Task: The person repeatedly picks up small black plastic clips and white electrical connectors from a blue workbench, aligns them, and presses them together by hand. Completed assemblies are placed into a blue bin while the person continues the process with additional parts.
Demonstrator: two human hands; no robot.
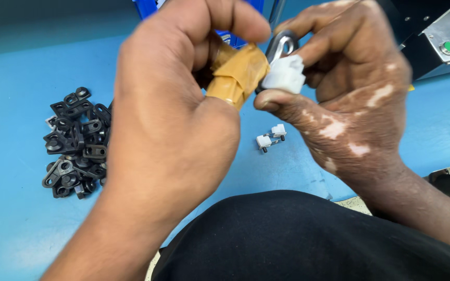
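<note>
Both hands are raised above the blue worktop (6, 156) and meet near the 12 o'clock part of the view. The right hand (350, 93) is closed on a small white plastic block (286, 74), pinched between thumb below and fingers above; a dark metal bracket with an oval eye (282, 44) rises from the block toward 12 o'clock, so the piece's long axis runs roughly from 5 to 11 o'clock. The left hand (178, 109) is curled shut, and its fingertip, wrapped in tan tape (235, 75), presses against the block's 9 o'clock side. The two hands touch the same piece, the block lying at 3 o'clock from the left hand's taped finger and at 9 o'clock from the right palm. The right hand carries it; the left only bears on it.

Below, on the worktop at about 6 o'clock from the held piece, lies a small finished pair of white blocks with dark pins (271, 137), well apart from both hands. A loose heap of black metal brackets (76, 143) sits at 9 o'clock, beside the left wrist. A grey machine with a green button (448, 47) stands at 2 o'clock. The person's dark-clothed lap (298, 239) fills the 6 o'clock edge.
</note>
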